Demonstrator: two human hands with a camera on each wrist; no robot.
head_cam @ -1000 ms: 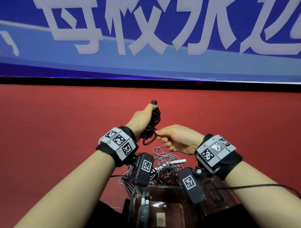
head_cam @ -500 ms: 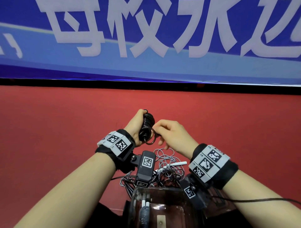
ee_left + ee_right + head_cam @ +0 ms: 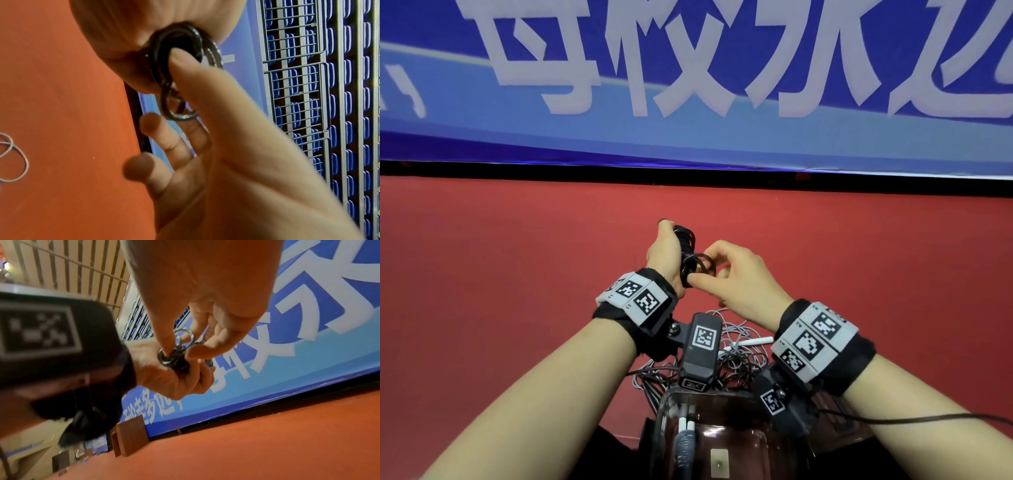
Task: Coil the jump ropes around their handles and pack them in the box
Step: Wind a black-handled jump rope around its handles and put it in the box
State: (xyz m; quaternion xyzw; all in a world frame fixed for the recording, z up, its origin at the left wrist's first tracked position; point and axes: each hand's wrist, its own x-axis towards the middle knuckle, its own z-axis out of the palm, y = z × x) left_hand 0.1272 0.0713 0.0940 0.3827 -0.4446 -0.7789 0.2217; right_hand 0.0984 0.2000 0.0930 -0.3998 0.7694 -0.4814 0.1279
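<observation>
Above the red floor (image 3: pixel 517 274), my left hand (image 3: pixel 666 255) grips the black jump rope handles wrapped in cord (image 3: pixel 686 240); my right hand (image 3: pixel 736 274) pinches its last black loop (image 3: pixel 697 269).

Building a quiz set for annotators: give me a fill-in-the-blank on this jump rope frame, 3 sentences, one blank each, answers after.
1. The black jump rope, coiled round its handles, is gripped in the person's ____ hand.
2. The right hand pinches the last loop of the black rope between thumb and ____.
3. The tangled pile of rope lying on the red floor below the hands is ____ in colour.

Missing words: left; forefinger; white
</observation>
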